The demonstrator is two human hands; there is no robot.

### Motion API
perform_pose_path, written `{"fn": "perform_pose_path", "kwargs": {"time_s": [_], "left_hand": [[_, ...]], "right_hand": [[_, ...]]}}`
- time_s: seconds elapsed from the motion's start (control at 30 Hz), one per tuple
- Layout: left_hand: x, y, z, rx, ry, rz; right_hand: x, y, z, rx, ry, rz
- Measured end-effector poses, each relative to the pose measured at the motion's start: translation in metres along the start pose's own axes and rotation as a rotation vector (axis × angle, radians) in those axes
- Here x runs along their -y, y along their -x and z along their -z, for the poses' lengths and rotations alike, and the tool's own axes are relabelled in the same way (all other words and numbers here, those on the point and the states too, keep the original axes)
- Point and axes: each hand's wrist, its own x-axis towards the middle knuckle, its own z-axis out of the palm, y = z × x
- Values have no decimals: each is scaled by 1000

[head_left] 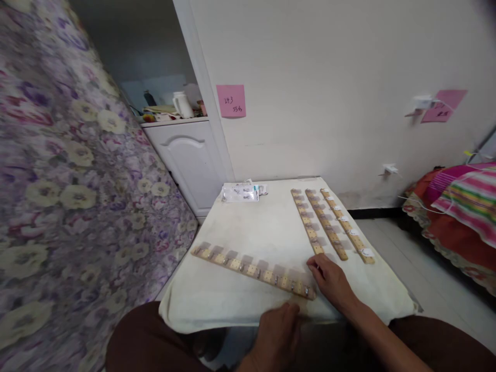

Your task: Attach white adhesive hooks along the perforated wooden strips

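A long wooden strip (267, 275) lies slantwise across the front of the table, carrying a row of small metal pieces with clear, tab-like parts standing behind them. Just beyond its right end is my right hand (329, 279), thumb and fingertips pinched together; anything between them is too small to make out. My left hand (277, 333) rests at the table's front edge, below the strip's right end. Its fingers are curled in, and what they may hold is hidden. Neither hand visibly touches the strip.
Three similar wooden strips lie at the right: a left one (309, 227), a middle one (328, 227) and a right one (354, 238) with white pieces. A clear package (240, 194) lies at the back left. The table (232, 310) stands against the wall, beside a floral curtain (77, 196).
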Motion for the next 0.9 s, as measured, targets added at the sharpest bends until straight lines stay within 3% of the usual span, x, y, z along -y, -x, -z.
{"fn": "perform_pose_path", "kwargs": {"time_s": [0.13, 0.27, 0.37, 0.47, 0.67, 0.9], "left_hand": [[20, 18, 16, -85, -37, 3], [69, 45, 33, -261, -108, 89], [110, 66, 43, -362, -132, 172], [137, 78, 46, -467, -156, 203], [152, 81, 37, -569, -164, 189], [156, 82, 33, -571, -175, 199]], "right_hand": [[3, -4, -8, 37, -22, -17], [9, -11, -16, 55, -62, 26], [27, -18, -23, 63, -44, 76], [57, -28, -35, 88, 24, 86], [112, -44, -77, 192, 234, 92], [126, -54, -111, 330, 444, 130]]}}
